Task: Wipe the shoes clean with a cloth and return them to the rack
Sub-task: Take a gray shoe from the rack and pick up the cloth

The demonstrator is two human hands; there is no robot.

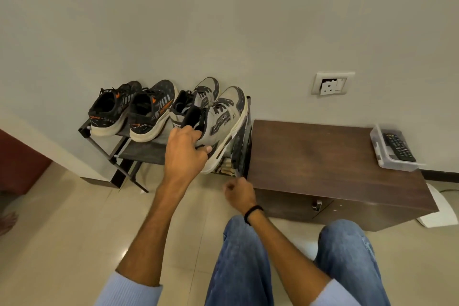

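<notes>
A pale wall (pixel 223 20) fills the upper half and a beige tiled floor (pixel 62 231) the lower. Against the wall at right stands a low dark-wood cabinet (pixel 293 204); a white object behind its right end is mostly hidden and cannot be identified. The person's legs in blue jeans (pixel 243 268) are cut off by the bottom edge, as are both light-blue sleeves.

Just left of the cabinet is the metal shoe rack (pixel 139 151), whose right end is largely covered. A pair of black-and-orange sneakers (pixel 146 112) sits on its top shelf at left. At right, one grey sneaker (pixel 223 119) is tilted, toe toward the wall and heel out past the rack's front; whether its toe rests on the shelf cannot be told. Its mate (pixel 206 89) sits behind it on the top shelf, partly hidden.

The left hand (pixel 185 154) grips the tilted sneaker at the heel, fingers inside the collar and thumb against the outside. The right hand (pixel 241 194), lower and near the cabinet's corner, is curled round the bottom of a dark cloth (pixel 238 154) that rises along the rack's right end; both are smeared by blur.

On the tabletop's far right, a clear plastic box (pixel 380 146) holds a black remote (pixel 398 146). A white socket (pixel 332 83) is set in the wall above
</notes>
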